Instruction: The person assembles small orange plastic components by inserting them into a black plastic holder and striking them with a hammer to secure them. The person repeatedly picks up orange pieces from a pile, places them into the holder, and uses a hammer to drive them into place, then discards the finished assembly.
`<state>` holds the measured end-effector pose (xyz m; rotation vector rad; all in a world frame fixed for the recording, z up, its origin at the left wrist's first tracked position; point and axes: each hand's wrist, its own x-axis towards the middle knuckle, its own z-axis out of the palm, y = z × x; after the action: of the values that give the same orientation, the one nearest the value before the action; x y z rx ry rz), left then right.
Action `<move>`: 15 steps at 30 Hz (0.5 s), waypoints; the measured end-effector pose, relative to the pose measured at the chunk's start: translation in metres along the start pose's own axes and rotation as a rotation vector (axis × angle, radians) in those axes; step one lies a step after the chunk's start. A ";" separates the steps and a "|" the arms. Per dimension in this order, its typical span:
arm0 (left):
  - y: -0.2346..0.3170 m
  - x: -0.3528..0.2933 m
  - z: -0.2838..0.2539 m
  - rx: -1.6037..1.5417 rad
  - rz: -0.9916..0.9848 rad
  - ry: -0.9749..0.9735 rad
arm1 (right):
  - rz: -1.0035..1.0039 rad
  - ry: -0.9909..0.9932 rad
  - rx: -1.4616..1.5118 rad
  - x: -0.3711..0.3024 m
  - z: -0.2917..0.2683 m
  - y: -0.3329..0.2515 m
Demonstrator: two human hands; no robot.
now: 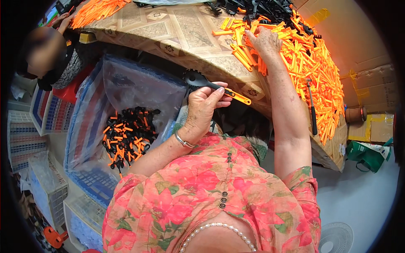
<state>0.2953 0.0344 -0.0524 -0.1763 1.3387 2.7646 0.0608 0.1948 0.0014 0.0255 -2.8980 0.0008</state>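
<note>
My left hand (202, 105) is closed around a black spaghetti server (195, 79) with a toothed head and a hole in it. An orange handle piece (238, 96) sits on its handle, pointing right. This server is held just off the table's near edge. My right hand (266, 42) reaches over the table, its fingers bent and pinched at an orange handle piece (254, 26) beside the pile. Around it lie a large heap of loose orange handle pieces (310, 63) and, behind, a heap of black utensil heads (270, 9).
A blue, lined crate (90, 122) at left contains servers with orange handles (128, 135). On the orange heap rests a hammer-like tool (311, 105) with a black grip. A co-worker (44, 55) sits at the far left by another orange pile (99, 12). A fan (336, 237) stands lower right.
</note>
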 end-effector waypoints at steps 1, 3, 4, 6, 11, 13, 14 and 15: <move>0.001 0.000 -0.001 0.002 -0.003 0.003 | -0.005 -0.027 -0.006 0.001 -0.004 -0.002; 0.002 0.000 -0.003 -0.010 0.006 0.007 | 0.005 -0.055 0.058 0.000 -0.010 -0.006; 0.002 0.000 -0.003 -0.018 0.011 0.009 | 0.008 -0.068 0.088 -0.001 -0.012 -0.008; 0.004 0.000 -0.004 -0.009 0.007 0.015 | 0.025 -0.028 0.232 0.006 -0.003 0.003; 0.000 0.001 -0.008 -0.036 -0.004 0.023 | 0.105 0.076 0.837 0.014 0.027 0.045; 0.000 0.001 -0.012 -0.050 0.001 0.035 | 0.138 -0.003 1.107 0.001 0.012 0.043; 0.001 0.001 -0.013 -0.055 0.003 0.045 | 0.155 -0.033 1.202 -0.014 -0.008 0.035; 0.002 0.001 -0.011 -0.059 -0.005 0.042 | 0.186 -0.053 1.291 -0.024 -0.020 0.036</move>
<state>0.2952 0.0241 -0.0578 -0.2416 1.2646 2.8137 0.0886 0.2313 0.0151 -0.0175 -2.3880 1.8292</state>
